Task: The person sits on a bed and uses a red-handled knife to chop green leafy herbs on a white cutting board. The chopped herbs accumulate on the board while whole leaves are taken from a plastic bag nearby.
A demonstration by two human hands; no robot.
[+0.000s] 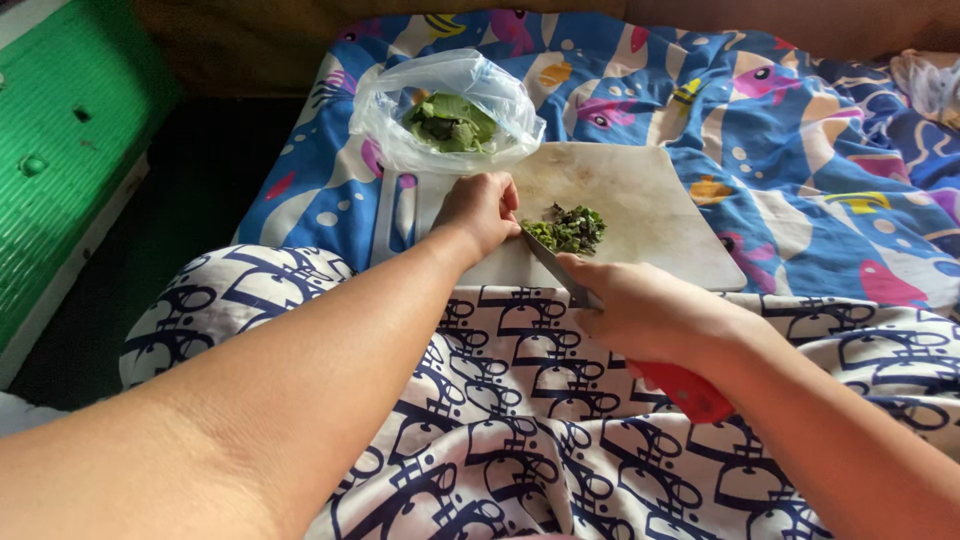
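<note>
Chopped green leaves [567,229] lie in a small pile on the big white cutting board [640,205], which sits on a bright fish blanket [800,130]. Far left, a clear bag [445,105] holds more leaves. The left hand [480,208] curls its fingers right beside the pile. The right hand [640,312] grips tight a red-handled knife [560,270], blade touching the pile.

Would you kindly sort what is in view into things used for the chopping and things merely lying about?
In use: knife, chopped greens, cutting board, bag of leaves, left hand, right hand.

Lying about: fish-print sheet, green crate.
</note>
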